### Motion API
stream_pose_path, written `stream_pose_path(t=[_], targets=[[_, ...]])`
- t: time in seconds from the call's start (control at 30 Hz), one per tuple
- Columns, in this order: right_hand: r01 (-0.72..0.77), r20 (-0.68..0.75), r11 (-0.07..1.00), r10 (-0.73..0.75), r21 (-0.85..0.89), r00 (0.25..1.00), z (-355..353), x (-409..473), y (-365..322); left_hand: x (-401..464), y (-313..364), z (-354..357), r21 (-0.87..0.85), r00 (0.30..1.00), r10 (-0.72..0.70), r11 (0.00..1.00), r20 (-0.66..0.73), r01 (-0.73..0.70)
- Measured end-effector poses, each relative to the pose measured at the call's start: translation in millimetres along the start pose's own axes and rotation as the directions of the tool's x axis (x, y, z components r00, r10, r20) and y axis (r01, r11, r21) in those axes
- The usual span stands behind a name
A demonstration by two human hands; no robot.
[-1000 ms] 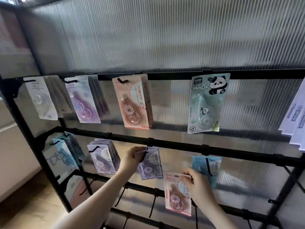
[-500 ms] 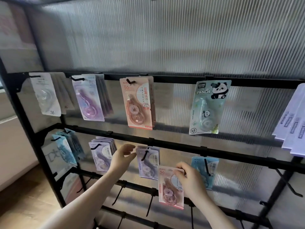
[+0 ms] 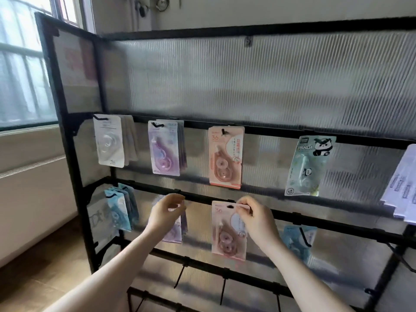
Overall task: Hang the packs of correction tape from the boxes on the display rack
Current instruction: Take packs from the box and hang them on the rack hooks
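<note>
Lifting pink pack (image 3: 228, 230) higher, right grip (image 3: 258, 219).

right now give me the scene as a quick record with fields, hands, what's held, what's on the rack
right hand: right hand pinches the top edge of a pink pack, held up at the middle rail
left hand: left hand with loosely curled fingers in front of the purple packs, holding nothing clearly
top row: white packs, purple top-row packs, pink top-row pack, panda pack
middle row left: blue packs
pink pack on a hook: cannot tell
</note>
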State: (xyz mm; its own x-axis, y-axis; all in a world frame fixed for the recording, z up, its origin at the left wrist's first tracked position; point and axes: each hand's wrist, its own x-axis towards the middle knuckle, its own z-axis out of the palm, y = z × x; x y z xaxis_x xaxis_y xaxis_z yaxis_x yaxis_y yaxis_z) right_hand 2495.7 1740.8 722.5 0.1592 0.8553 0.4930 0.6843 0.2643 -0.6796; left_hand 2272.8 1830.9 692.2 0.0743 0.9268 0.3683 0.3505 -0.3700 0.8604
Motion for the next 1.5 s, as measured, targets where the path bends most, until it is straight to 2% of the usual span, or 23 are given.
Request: stream_pose_path(t=[0.17, 0.37, 0.5, 0.63, 0.87, 1.2, 1.33, 1.5], targets=[[0.113, -0.117, 0.992, -0.107, 0.051, 0.987, -2.6, 32.3, -54.7, 6.5, 0.5, -29.2, -0.040, 1.000, 0.027, 0.999, 0.012, -0.026], [0.208, -0.286, 0.978, -0.194, 0.017, 0.938, -12.4, 66.7, -96.3, 11.5, -5.6, -47.6, -0.065, 0.998, 0.052, 0.997, 0.027, -0.050], [0.201, -0.383, 0.966, -0.249, -0.163, 0.890, -16.4, 93.2, -107.0, 15.3, -9.8, -51.4, -0.094, 0.998, 0.045, 0.995, 0.048, -0.041], [0.187, -0.353, 0.944, -0.279, -0.271, 0.893, -16.7, 112.4, -106.4, 18.5, -11.0, -50.9, -0.112, 0.997, 0.051, 0.993, 0.061, -0.044], [0.162, -0.218, 0.980, -0.183, -0.112, 0.958, -16.6, 121.8, -108.5, 22.9, -15.0, -48.7, -0.104, 0.996, 0.064, 0.993, 0.069, -0.057], [0.213, -0.405, 0.977, -0.183, 0.028, 0.896, -13.5, 110.5, -99.5, 27.6, -28.0, -48.6, -0.090, 0.996, 0.049, 0.995, 0.081, -0.041], [0.160, -0.341, 0.986, -0.163, -0.038, 0.926, -16.5, 118.7, -95.9, 31.5, -31.2, -43.8, -0.100, 0.995, 0.028, 0.995, 0.094, -0.018], [0.158, -0.289, 0.957, -0.227, -0.241, 0.930, -17.7, 130.8, -89.1, 33.0, -34.4, -38.7, -0.096, 0.994, 0.024, 0.995, 0.103, -0.014]])
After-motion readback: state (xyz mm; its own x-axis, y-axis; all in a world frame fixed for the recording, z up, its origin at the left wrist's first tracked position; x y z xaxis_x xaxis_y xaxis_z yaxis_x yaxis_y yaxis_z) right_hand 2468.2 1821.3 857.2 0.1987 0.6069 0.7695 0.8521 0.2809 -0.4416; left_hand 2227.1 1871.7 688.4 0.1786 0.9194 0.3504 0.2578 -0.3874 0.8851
